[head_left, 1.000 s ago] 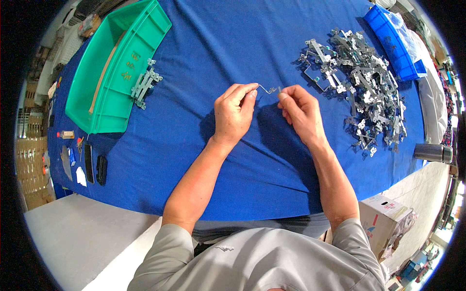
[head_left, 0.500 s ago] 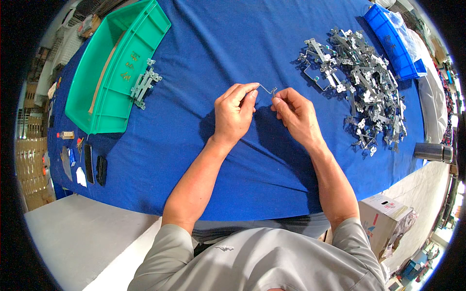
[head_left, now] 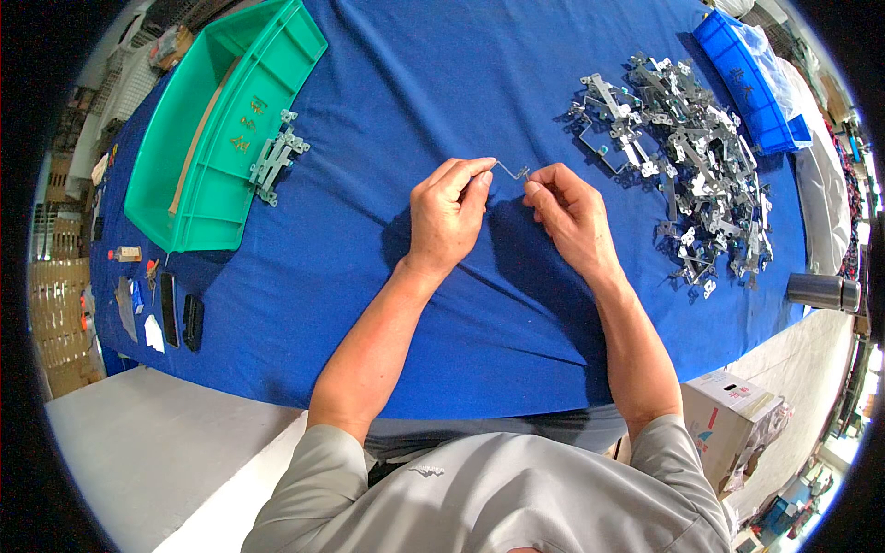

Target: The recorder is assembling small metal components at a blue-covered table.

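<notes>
Between thumb and fingers, my left hand (head_left: pixel 446 217) pinches one end of a thin, bent metal bracket (head_left: pixel 510 172) above the blue cloth. The bracket's other end, with small tabs, reaches toward my right hand (head_left: pixel 573 219). Its thumb and fingers are curled together right beside that end; whether they touch it or hold something small, I cannot make out. A large heap of similar metal brackets (head_left: pixel 705 175) lies to the right. On the left, a small row of brackets (head_left: pixel 276 166) rests against a green bin (head_left: pixel 210 207).
A blue cloth (head_left: pixel 415 350) covers the table. At the far right stands a blue crate (head_left: pixel 751 88) with clear plastic; a metal flask (head_left: pixel 823 291) lies at the right edge. A small bottle (head_left: pixel 125 254) and black tools (head_left: pixel 193 323) lie at left. A cardboard box (head_left: pixel 728 415) stands below right.
My right hand has shifted slightly right, away from the bracket's tabbed end, which now shows more plainly. My left hand still grips the bracket, almost in the same place.
</notes>
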A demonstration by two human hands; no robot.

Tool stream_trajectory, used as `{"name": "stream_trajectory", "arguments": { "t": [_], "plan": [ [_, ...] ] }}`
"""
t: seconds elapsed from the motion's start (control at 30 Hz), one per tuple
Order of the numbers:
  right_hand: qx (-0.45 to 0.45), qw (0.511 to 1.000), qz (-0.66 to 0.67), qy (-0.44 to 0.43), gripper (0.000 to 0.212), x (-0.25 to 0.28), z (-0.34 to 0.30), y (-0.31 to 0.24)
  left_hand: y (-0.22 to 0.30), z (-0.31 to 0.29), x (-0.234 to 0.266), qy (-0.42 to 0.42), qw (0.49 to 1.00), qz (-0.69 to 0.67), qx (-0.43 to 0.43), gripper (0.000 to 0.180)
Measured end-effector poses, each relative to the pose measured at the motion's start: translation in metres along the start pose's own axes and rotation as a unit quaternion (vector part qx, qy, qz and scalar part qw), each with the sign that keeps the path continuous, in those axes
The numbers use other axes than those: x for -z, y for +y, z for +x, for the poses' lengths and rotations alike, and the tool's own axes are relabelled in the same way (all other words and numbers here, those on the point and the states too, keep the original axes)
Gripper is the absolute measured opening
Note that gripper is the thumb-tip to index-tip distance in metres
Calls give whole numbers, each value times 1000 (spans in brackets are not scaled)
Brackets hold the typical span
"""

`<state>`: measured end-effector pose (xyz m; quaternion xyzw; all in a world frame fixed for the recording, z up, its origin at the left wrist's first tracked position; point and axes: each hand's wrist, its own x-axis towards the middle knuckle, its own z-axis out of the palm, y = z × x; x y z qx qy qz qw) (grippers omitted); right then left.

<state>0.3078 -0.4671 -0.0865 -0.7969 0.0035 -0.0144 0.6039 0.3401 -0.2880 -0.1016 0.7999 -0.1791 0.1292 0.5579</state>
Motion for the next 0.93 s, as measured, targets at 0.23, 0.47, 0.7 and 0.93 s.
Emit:
{"name": "stream_trajectory", "arguments": {
  "t": [0.23,0.47,0.7,0.93],
  "plan": [
    [75,993,-90,34,14,-2,1,7,3,2,-1,27,992,67,-101,14],
    [42,998,16,40,13,-5,1,4,5,0,-1,15,991,83,-102,15],
    [127,987,-22,95,13,0,3,6,7,0,-3,-8,987,86,-134,14],
    [-66,995,65,-40,17,2,1,3,3,-1,2,1,998,30,56,16]
  ]
}}
